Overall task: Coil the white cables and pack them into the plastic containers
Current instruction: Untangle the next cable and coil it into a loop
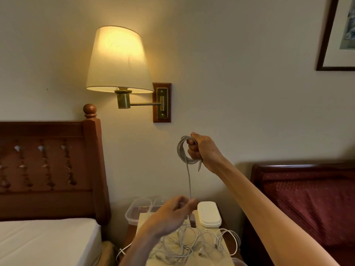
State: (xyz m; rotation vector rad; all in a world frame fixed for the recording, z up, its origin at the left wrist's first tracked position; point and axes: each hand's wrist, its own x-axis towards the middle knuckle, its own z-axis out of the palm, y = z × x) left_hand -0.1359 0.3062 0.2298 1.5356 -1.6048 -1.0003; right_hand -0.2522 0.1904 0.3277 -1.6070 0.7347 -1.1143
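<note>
Nearest the head camera, the left hand (173, 214) hangs low over the bedside table, blurred, its fingertips seemingly pinched on the hanging strand of the white cable (189, 181); the blur leaves the exact grip uncertain. Held so, it probably keeps that strand taut and feeds it upward without kinks.

Under that hand lies a loose tangle of thin white cables (194, 244) on a pale rectangular board (221, 252), evidently the stock not yet wound.

Higher, against the cream wall, the right hand (203, 150) is raised at arm's length, fingers curled tight round a neat round coil of white cable (184, 150), with a short plug end dangling below the fist. Lifting the coil high likely lets the free length hang straight.

Clear plastic containers (137, 209) stand at the table's back, just beside a white rounded lidded box (208, 214); none appears to hold a cable yet, so packing seems some way off.

A lit cream-shaded wall lamp (117, 58) hangs above.
</note>
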